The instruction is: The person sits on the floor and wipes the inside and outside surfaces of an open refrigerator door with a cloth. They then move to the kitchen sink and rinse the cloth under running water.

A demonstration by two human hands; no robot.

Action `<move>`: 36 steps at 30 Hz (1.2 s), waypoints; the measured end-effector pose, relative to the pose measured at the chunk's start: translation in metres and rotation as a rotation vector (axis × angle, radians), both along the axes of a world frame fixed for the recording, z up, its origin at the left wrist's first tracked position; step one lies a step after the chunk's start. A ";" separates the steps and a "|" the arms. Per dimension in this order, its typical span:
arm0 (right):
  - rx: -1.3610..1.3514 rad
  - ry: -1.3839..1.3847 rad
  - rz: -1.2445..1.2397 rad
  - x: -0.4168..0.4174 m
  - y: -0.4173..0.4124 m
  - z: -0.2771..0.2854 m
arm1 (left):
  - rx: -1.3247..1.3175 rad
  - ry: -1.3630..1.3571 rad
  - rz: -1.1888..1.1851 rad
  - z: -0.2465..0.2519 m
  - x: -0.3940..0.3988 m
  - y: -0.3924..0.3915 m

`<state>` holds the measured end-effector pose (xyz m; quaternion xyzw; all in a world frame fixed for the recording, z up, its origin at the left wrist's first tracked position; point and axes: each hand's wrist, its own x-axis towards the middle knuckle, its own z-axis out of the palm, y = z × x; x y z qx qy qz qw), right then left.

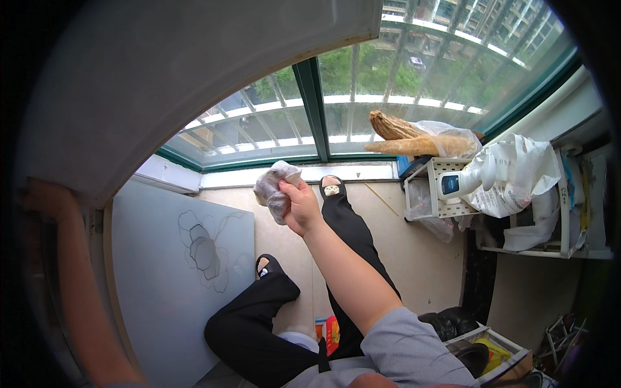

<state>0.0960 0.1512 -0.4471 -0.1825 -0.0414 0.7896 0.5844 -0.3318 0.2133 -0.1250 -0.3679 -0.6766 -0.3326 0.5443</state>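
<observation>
In my right hand [302,207] is a crumpled grey-white cloth [276,189], pinched between thumb and fingers and held out in front of me over the floor. My left hand [48,200] reaches to the dim far left, by the lower corner of a large white door panel [194,63] that swings across the upper left. Its fingers are too dark to make out, so its grip is unclear. Below that panel stands a second door [160,281], pale grey-blue with a flower line pattern, near my left arm. They look like refrigerator doors.
A green-framed window [310,106] with outside bars lies ahead. On the right, a white rack [434,189] holds a white pump bottle [461,185], dried loofahs [422,138] and plastic bags [519,169]. A thin stick [382,199] lies on the tiled floor [422,262]. A low crate [499,344] stands lower right.
</observation>
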 end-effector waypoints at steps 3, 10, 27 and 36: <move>0.008 -0.034 0.012 -0.003 0.000 -0.002 | -0.048 0.066 0.144 0.006 -0.021 -0.006; 0.060 -0.183 0.073 -0.003 -0.003 -0.017 | 0.276 -0.359 -0.719 0.003 0.109 -0.014; 0.636 -0.150 -0.218 0.064 -0.021 0.177 | 0.317 -0.332 -0.788 -0.004 0.121 -0.010; 1.248 -1.939 -1.465 0.146 0.101 0.440 | 0.306 -0.345 -0.770 0.004 0.127 -0.013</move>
